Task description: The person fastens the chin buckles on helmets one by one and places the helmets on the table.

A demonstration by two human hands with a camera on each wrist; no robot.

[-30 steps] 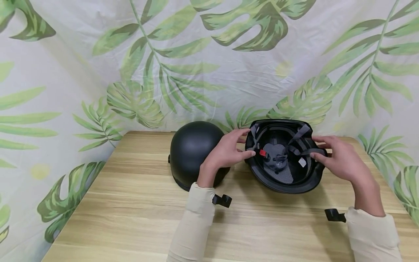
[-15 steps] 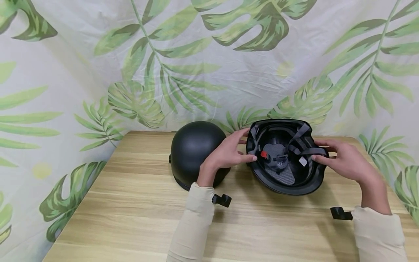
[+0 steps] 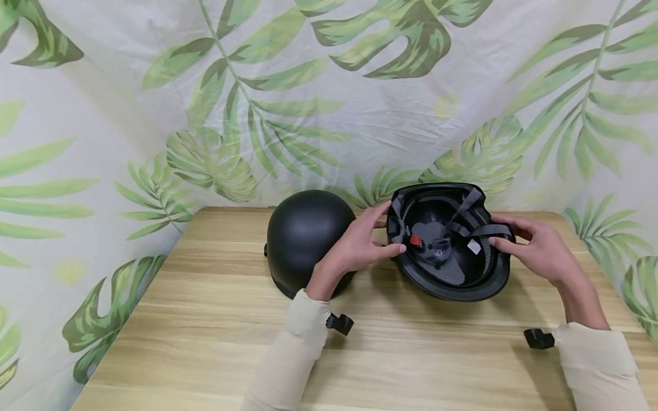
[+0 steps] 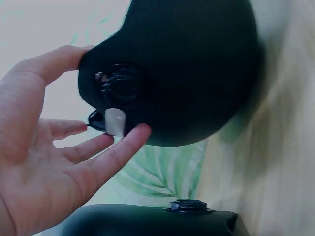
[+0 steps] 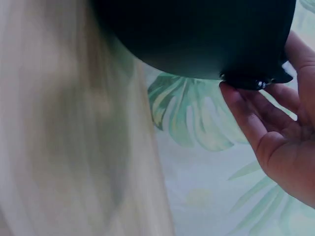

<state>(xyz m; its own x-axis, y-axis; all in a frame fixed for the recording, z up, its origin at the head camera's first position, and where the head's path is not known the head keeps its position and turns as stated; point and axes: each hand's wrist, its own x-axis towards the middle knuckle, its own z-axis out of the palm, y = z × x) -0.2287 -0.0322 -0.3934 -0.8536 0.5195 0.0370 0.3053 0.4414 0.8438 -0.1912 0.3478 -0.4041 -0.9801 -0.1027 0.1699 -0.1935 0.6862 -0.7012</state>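
Observation:
A black helmet (image 3: 452,291) is turned with its hollow side toward the head view, showing grey straps (image 3: 493,230), a red buckle part (image 3: 414,240) and a small white label (image 3: 474,246). My left hand (image 3: 362,242) holds its left edge, thumb on the rim. At the opposite edge, my right hand (image 3: 540,248) grips the rim between thumb and fingers. In the left wrist view, my fingers lie beside a round fitting (image 4: 120,86) on the shell. The right wrist view has my fingertips touching another dark side fitting (image 5: 246,81).
A second black helmet (image 3: 308,234) stands dome up on the wooden table (image 3: 205,342), left of the held one and partly behind my left arm. A leaf-patterned cloth (image 3: 380,137) hangs close behind the table. Black camera mounts (image 3: 538,338) stick out from both wrists.
The held helmet has tilted slightly, its far edge rising a little. My right forearm has shifted a bit to the right, and my left wrist slightly left. Both hands keep their hold.

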